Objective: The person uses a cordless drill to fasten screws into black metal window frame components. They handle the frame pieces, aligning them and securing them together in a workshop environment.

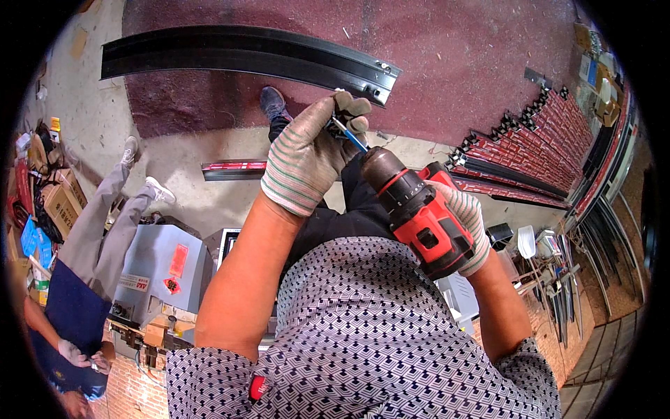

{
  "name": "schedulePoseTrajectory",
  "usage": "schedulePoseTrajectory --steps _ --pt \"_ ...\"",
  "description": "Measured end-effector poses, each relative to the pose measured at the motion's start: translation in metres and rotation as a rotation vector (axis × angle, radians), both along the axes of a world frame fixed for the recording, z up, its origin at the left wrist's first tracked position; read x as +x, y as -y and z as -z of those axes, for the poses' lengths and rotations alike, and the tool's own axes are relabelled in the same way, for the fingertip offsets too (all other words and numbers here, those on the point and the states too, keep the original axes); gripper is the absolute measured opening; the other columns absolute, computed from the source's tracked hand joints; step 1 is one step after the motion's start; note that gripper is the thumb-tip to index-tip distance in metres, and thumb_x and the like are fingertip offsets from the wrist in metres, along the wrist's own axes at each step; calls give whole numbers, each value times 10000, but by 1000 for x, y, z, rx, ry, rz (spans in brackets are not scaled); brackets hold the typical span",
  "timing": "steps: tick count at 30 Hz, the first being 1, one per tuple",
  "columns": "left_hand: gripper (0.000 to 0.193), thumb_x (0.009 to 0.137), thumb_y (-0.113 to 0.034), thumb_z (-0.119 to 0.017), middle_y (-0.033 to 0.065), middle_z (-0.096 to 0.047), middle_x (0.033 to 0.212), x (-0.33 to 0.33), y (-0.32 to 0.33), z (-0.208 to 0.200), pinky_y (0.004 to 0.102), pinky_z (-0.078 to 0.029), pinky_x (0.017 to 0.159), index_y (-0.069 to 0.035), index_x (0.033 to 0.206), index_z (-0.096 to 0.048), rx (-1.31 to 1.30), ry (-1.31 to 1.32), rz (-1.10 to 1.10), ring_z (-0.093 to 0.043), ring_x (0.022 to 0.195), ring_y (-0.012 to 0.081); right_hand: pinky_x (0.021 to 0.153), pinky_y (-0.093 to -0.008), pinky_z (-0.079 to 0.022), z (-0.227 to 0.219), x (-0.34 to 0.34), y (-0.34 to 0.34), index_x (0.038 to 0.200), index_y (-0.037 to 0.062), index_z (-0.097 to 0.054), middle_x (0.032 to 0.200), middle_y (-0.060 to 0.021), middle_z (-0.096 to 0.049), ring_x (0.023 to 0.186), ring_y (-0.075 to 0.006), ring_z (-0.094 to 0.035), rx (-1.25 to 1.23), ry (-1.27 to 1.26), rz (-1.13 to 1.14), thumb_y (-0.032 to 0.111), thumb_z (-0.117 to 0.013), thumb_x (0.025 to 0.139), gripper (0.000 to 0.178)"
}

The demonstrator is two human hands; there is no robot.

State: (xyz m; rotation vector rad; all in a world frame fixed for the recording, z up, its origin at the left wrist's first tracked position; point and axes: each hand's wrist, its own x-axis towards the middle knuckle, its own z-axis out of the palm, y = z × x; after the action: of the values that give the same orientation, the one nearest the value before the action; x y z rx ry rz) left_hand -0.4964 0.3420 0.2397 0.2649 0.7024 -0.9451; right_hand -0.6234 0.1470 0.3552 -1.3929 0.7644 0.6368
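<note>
My right hand, in a striped work glove, is wrapped round the grip of a red and black cordless drill. A blue-shanked bit sticks out of the drill's chuck, pointing up and left. My left hand, gloved too, has its fingers curled around the bit's tip; any small piece pinched there is hidden. Beyond the hands, a long black metal profile lies on the maroon mat. Its right end, with small bright fittings, is just past my left fingertips.
Many red and black strips are fanned out at the right. A shorter strip lies by my leg. A co-worker is at the left, near a grey cabinet and cardboard boxes. Bars and tools crowd the lower right.
</note>
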Motion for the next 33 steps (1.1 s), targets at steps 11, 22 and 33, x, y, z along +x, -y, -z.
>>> schedulePoseTrajectory --steps 11,22,33 --pt "244 982 -271 -566 132 -673 1059 -1 0 1 323 -594 785 -58 1065 -649 112 72 48 -673 925 201 794 -282 -591 -1 -6 0 1242 2 -575 1082 -91 -666 937 -164 -681 54 -16 70 -73 -606 851 399" --pt "220 962 -271 -598 93 -679 974 -4 1 2 262 -607 685 -72 1030 -664 182 74 38 -668 782 147 839 -284 -580 -3 0 0 1270 5 -561 1113 -89 -662 970 -157 -671 108 -52 110 -85 -594 847 433" --pt "228 966 -279 -591 71 -674 915 -7 5 1 246 -586 650 -71 1028 -662 229 81 12 -645 695 114 818 -267 -572 0 0 -3 1238 0 -585 1088 -82 -667 935 -145 -672 98 -40 139 -91 -619 823 426"
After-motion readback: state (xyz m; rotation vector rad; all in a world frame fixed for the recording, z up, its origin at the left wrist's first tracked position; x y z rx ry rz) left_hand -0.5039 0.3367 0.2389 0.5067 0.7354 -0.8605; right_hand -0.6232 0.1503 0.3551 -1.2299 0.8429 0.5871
